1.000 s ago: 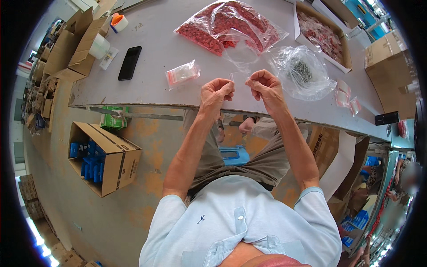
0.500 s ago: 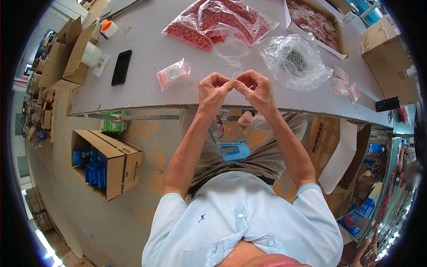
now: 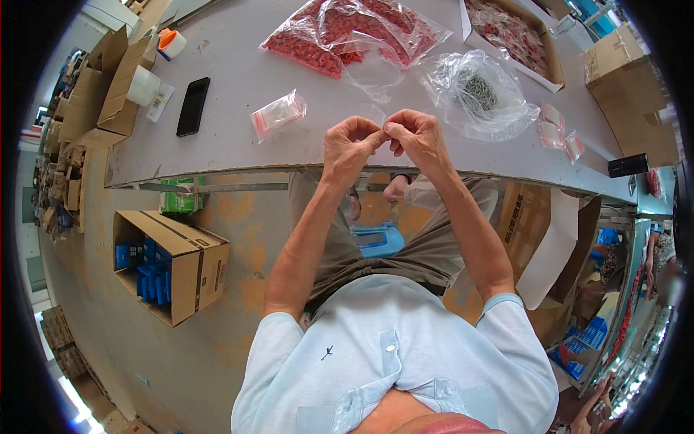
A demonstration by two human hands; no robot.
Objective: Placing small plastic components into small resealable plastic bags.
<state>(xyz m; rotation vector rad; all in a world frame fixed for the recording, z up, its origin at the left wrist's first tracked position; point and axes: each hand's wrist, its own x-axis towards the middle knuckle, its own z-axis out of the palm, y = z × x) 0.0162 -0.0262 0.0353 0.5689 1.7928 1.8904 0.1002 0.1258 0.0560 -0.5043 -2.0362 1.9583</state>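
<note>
Over the near edge of the table, my left hand (image 3: 350, 147) and my right hand (image 3: 418, 142) meet with fingertips pinched together. Between them they grip what looks like a small clear plastic bag (image 3: 377, 113), mostly hidden by the fingers and hard to see against the table. To the left lies a stack of small zip bags with red edges (image 3: 278, 116). Beyond my hands rests a large clear bag of small red plastic pieces (image 3: 311, 49). On the right, an open clear bag (image 3: 470, 98) holds a heap of grey metal screws (image 3: 478, 88).
A white-lined carton (image 3: 553, 69) of filled small bags stands far right, with several little packets (image 3: 551, 126) nearer. A black phone (image 3: 193, 107), tape roll (image 3: 171, 45) and open carton (image 3: 119, 94) are left. Below sit a box of blue packs (image 3: 199, 271) and a blue stool (image 3: 379, 240).
My right-hand fingers have shifted and curled more at the pinch, while both hands stay together in nearly the same place. The whole view has moved slightly.
</note>
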